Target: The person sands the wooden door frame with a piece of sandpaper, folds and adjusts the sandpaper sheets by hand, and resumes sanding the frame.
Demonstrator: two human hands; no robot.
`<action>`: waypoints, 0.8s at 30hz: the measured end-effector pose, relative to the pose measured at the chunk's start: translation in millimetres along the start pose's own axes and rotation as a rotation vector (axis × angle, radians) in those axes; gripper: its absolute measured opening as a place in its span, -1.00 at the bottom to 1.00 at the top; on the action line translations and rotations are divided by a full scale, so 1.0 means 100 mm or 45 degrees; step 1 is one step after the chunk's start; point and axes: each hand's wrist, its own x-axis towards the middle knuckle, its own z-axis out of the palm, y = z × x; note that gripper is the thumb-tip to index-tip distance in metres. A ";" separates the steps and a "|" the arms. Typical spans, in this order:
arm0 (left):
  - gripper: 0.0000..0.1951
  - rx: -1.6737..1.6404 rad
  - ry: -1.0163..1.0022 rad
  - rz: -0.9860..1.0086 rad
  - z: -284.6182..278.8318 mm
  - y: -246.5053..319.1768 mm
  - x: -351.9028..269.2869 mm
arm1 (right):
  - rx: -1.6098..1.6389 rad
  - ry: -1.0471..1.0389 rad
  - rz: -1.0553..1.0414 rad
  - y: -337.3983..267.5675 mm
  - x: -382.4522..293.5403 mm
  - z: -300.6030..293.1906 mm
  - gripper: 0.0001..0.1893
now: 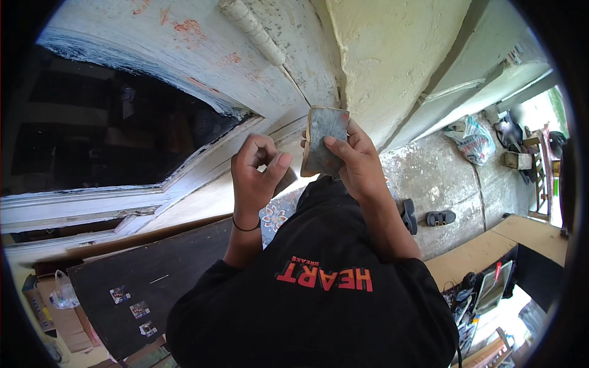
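Observation:
My right hand (pixel 361 163) grips a flat grey pad (pixel 324 140) with tan edges, apparently folded sandpaper. Its thumb lies across the grey face and the other fingers are behind. Beside it on the left, my left hand (pixel 257 172) has curled fingers, with the thumb near the forefinger. A small flat grey-brown piece (pixel 286 181) shows below that thumb, seemingly held; the hand hides most of it. Both hands are in front of a white-painted frame (pixel 276 103) around a dark glass pane (pixel 106 124). Neither hand appears to touch the frame.
A white cylindrical piece with a thin rod (pixel 255 34) lies along the frame. A pale wall (pixel 391 60) rises beside it. Sandals (pixel 441 218) and a plastic bag (pixel 471 140) are on the concrete floor at right. A dark board (pixel 184 271) bears several small pictures.

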 end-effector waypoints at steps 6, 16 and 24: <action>-0.67 0.081 -0.109 -0.268 0.12 0.14 0.10 | -0.283 -0.061 -0.162 0.00 -0.07 -0.03 -0.62; -0.76 0.065 0.075 -0.095 0.14 0.10 0.14 | -0.370 -0.380 0.126 0.07 -0.08 -0.17 -0.63; -0.79 0.199 -0.054 0.043 0.05 0.11 0.08 | -0.487 -0.215 0.221 0.13 -0.04 -0.23 -0.57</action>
